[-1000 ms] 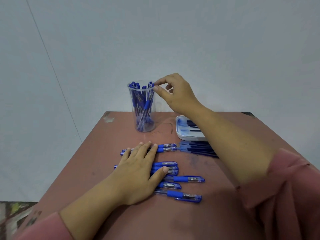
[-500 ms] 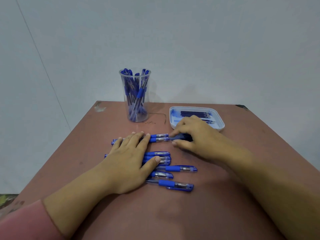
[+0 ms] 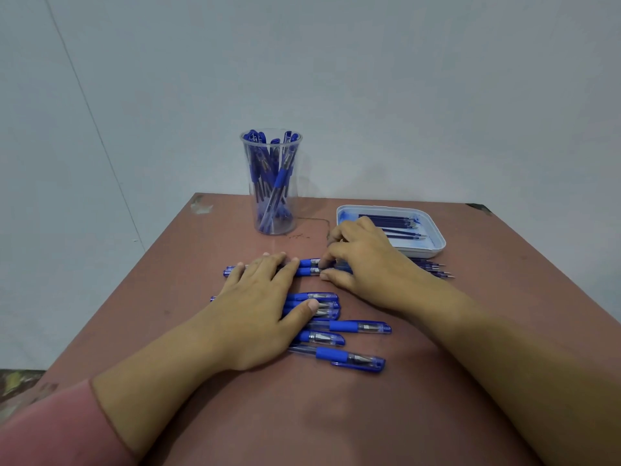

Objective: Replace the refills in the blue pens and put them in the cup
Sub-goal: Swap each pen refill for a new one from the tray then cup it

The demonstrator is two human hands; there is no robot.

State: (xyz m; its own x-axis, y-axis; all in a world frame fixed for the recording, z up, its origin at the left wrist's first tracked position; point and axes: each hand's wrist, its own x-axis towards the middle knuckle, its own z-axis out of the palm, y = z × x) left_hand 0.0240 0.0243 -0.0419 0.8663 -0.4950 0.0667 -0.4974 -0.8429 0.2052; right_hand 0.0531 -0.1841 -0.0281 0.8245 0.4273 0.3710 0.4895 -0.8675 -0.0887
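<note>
There is only one view, from a camera worn on the person's head. It looks forward and down along the reddish-brown bench [image 3: 336, 415], from its near edge toward its far edge, where a clear plastic cup [image 3: 292, 203] stands about mid-picture. A plain grey wall [image 3: 403, 79] fills the upper half. The lens is wide and close: both far corners of the bench are visible, and the person's forearms [image 3: 161, 381] enter large from the bottom.

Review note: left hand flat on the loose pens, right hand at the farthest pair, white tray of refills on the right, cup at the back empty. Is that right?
Not quite: the cup is not empty; the head view shows it holding many blue pens. The left hand, the right hand and the tray of refills are as you noted.
</note>
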